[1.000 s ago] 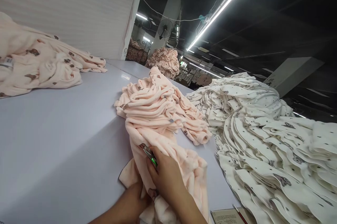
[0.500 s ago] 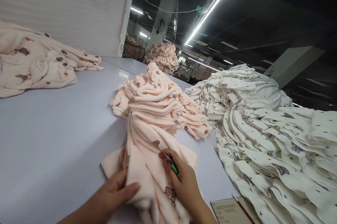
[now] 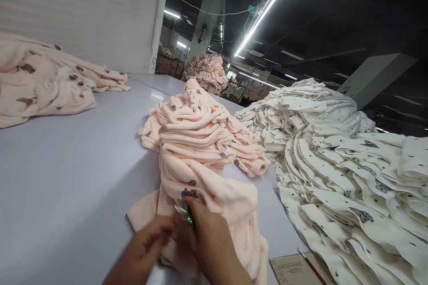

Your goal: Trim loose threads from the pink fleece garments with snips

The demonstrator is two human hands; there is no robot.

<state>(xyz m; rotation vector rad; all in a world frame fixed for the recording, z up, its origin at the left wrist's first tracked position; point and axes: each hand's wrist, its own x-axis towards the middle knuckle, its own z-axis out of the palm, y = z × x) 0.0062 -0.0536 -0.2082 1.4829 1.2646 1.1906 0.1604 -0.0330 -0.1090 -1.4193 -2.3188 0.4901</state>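
One head-worn camera looks forward and down, tilted, from close above the pale lilac smooth table [image 3: 67,178]. It faces along heaped peach fleece garments [image 3: 200,133] toward a dim workshop background.

peach garment [image 3: 207,187] — brown bear print | cream stack [image 3: 334,160] — small dark motifs | table [image 3: 67,164] pale lilac-grey

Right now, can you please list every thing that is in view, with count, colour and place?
pink garment: one, pink with bear print, under both hands
pink stack: one, pink, table centre
pink heap: one, far left
white pile: one, cream, right
table: one, pale grey
paper sheet: one, bottom right, red pen on it
snips: one, green-handled, in right hand
left hand: on garment
right hand: on garment
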